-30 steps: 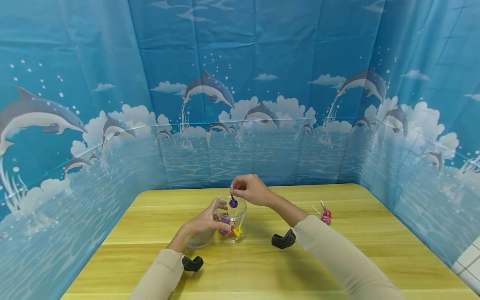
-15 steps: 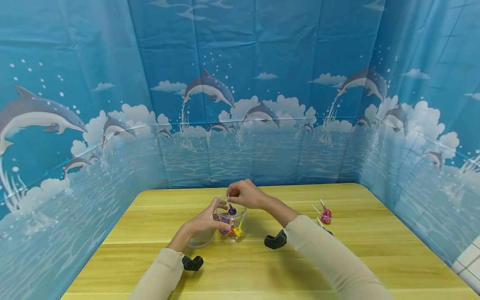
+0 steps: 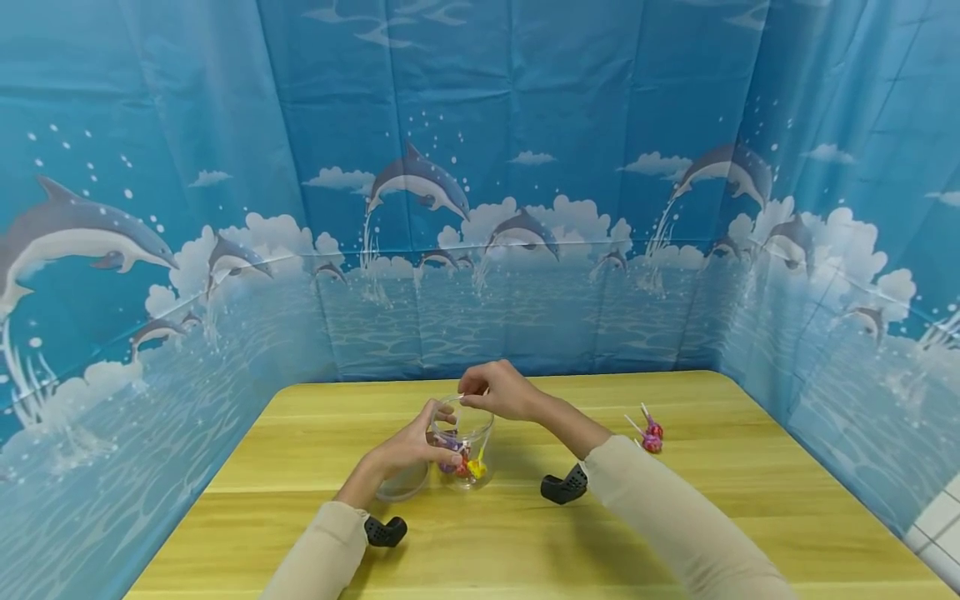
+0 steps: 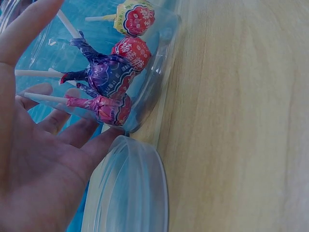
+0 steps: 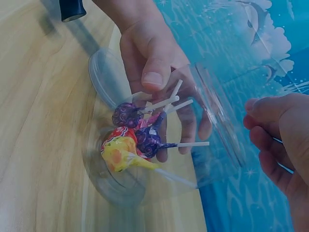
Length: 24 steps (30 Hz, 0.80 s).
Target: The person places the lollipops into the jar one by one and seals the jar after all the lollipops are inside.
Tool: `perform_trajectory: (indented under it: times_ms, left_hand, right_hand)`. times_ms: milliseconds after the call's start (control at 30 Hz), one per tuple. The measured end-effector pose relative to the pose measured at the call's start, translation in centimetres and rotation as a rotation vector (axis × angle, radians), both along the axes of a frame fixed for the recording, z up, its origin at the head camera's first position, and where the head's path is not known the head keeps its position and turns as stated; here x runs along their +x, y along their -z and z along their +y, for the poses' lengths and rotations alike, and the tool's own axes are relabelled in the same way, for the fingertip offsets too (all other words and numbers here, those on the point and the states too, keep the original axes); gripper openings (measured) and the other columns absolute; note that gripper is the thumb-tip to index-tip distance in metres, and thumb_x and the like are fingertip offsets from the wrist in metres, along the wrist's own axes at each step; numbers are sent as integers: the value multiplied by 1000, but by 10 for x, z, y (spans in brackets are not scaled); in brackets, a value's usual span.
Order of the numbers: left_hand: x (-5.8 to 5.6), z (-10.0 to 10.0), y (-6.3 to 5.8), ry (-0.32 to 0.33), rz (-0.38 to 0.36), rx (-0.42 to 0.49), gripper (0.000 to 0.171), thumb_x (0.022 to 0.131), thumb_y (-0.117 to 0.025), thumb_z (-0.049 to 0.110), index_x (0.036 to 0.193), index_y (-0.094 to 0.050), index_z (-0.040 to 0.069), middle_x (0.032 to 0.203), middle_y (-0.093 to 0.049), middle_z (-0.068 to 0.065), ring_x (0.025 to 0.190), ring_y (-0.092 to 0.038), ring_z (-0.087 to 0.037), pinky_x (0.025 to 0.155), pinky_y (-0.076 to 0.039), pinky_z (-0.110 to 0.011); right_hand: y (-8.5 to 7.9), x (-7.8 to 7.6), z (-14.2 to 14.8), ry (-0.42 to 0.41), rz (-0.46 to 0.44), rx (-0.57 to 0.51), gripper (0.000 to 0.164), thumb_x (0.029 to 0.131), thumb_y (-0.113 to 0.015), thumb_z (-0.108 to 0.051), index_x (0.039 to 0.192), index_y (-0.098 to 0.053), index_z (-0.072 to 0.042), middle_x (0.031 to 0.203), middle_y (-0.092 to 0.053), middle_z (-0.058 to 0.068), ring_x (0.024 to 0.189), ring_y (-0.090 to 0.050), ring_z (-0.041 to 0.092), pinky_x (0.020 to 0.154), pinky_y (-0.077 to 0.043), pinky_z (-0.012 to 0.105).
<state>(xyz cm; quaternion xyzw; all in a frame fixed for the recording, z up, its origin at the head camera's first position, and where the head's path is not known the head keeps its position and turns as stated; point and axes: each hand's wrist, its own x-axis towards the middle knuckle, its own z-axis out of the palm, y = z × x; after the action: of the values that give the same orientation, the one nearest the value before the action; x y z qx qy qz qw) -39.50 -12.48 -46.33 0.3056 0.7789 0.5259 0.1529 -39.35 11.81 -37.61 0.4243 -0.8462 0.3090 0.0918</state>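
Observation:
Near the middle of the yellow wooden table stands a clear plastic jar (image 3: 483, 433), its mouth uncovered. Several wrapped lollipops lie inside: a yellow lollipop (image 5: 119, 153), a purple lollipop (image 4: 111, 76) and a pink lollipop (image 4: 113, 110) among them, sticks toward the mouth. My left hand (image 3: 411, 443) grips the jar's left side, thumb in front and fingers behind. Just above the mouth hovers my right hand (image 3: 501, 392), fingers loosely bent with nothing between them. Beside the jar, under the left hand, lies a round clear lid (image 4: 147, 188).
To the right on the table, loose red and pink lollipops (image 3: 652, 440) lie together, partly behind the right sleeve (image 3: 675, 508). Black wrist-worn pieces (image 3: 564, 487) show below both wrists. A blue dolphin-print curtain (image 3: 510, 317) hangs behind the table and along its sides.
The right hand lowered a purple lollipop by its stick into the jar and let it go; it then rose slightly. The left hand stays on the jar.

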Motion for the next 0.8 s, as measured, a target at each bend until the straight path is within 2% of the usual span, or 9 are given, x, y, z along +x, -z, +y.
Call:
perform_trajectory:
  times_ms: [367, 633, 800]
  left_hand:
    - [0, 0, 2, -9, -8, 2, 81, 91, -80, 28, 151, -29, 10, 150, -39, -18, 125, -54, -35, 102, -46, -56]
    - [0, 0, 3, -10, 3, -5, 82, 91, -80, 25, 151, -27, 5, 149, -39, -19, 122, -56, -35, 101, -46, -57]
    - [0, 0, 3, -1, 5, 12, 80, 91, -80, 24, 150, -29, 7, 151, -37, -23, 124, -54, -36, 102, -46, -55]
  right_hand:
    - [-5, 12, 24, 7, -30, -23, 11, 98, -73, -10, 107, -75, -3, 92, -75, -1, 82, -70, 10, 75, -57, 29]
    - [-8, 17, 51, 69, -72, -26, 10, 99, -72, -11, 108, -75, -8, 94, -74, -3, 83, -69, 10, 74, -57, 30]
    - [-11, 21, 70, 107, -82, -32, 11, 99, -72, -12, 108, -75, -8, 93, -73, -5, 83, -69, 11, 75, -57, 32]
